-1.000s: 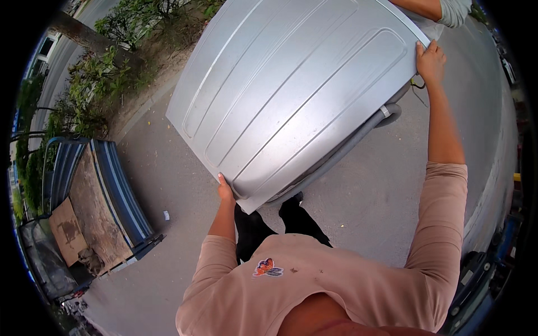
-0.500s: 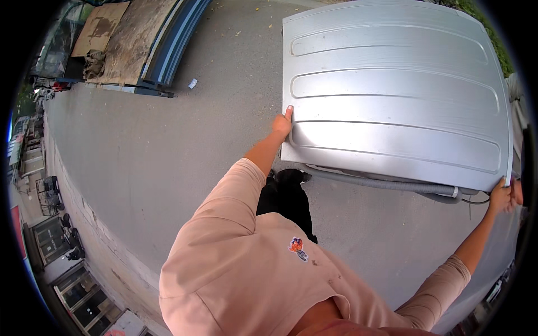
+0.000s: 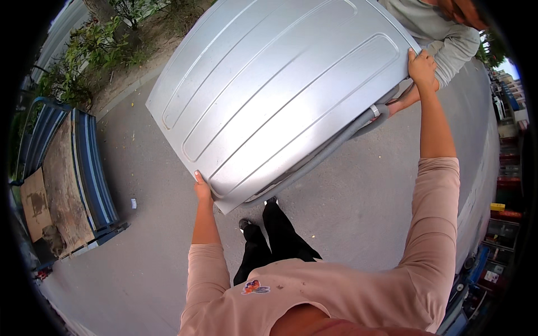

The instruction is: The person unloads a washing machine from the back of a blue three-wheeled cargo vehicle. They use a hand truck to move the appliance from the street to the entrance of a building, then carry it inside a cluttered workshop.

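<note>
The silver appliance cabinet (image 3: 274, 95) spans the space before the person, above the pavement (image 3: 358, 190); left grip (image 3: 203, 187) and right grip (image 3: 423, 68) clasp opposite edges. Probably heavy, stiff, slick: hold its rims (the grey hose (image 3: 336, 140) would likely flex).

One left hand (image 3: 203, 189), one right hand (image 3: 422, 67), that's two of mine! One panel (image 3: 280, 95), just the one, and one hose (image 3: 358, 126). Two shoes (image 3: 272, 200), mine too, one patch (image 3: 256, 287)! I count one co-worker (image 3: 457, 50), one cart (image 3: 66, 175), one cardboard sheet (image 3: 35, 197), one paper scrap (image 3: 134, 204), and there, one tree trunk (image 3: 106, 11)!
</note>
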The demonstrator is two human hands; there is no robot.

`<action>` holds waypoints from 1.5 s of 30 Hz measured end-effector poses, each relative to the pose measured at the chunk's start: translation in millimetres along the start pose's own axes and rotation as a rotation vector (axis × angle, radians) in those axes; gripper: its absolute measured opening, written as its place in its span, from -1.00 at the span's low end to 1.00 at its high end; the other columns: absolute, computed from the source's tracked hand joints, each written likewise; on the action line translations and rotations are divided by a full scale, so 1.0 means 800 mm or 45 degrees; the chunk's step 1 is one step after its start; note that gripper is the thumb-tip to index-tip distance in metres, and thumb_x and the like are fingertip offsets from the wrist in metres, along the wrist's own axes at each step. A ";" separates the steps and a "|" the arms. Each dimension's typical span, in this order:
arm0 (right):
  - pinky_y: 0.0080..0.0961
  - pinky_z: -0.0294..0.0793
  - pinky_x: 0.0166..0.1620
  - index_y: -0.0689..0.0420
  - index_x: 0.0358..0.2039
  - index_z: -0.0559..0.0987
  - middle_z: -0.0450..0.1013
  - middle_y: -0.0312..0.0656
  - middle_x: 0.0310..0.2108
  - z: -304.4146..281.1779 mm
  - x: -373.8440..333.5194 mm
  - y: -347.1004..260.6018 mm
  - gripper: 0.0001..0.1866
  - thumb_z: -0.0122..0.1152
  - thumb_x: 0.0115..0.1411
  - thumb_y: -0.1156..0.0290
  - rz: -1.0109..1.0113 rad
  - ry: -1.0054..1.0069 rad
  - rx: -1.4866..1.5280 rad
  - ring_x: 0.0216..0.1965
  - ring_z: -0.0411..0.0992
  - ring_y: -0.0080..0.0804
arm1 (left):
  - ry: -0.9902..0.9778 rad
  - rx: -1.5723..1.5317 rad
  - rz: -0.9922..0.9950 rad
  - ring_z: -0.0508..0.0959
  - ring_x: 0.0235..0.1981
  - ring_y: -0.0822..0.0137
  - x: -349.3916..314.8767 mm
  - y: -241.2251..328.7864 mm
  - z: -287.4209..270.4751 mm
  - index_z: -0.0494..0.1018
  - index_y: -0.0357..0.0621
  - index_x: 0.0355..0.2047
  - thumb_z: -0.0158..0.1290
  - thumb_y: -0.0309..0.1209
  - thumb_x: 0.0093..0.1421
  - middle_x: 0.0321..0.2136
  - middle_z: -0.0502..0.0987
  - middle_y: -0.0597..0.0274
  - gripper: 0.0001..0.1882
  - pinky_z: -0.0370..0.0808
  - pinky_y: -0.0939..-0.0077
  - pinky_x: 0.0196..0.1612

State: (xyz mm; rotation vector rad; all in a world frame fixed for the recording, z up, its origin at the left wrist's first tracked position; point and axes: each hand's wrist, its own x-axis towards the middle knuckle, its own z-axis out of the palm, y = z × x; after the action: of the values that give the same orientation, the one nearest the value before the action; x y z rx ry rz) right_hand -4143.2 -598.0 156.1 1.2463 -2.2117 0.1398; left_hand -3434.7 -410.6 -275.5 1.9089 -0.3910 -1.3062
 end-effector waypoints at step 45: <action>-0.03 0.43 0.08 0.26 0.04 0.49 0.45 0.25 0.00 0.044 -0.018 0.053 -0.35 0.03 0.29 -0.12 -0.245 0.053 -0.236 0.04 0.45 0.10 | 0.081 0.382 -0.050 0.55 0.00 -0.09 0.020 0.017 0.004 0.39 -0.57 0.06 -0.27 0.36 0.30 -0.03 0.53 -0.32 -0.01 0.46 0.13 0.08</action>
State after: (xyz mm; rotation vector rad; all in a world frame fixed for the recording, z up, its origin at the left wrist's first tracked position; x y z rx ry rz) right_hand -4187.7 -576.3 127.9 1.3303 -2.0060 -0.1114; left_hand -3428.2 -430.6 -276.2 2.2109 -0.5442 -1.2640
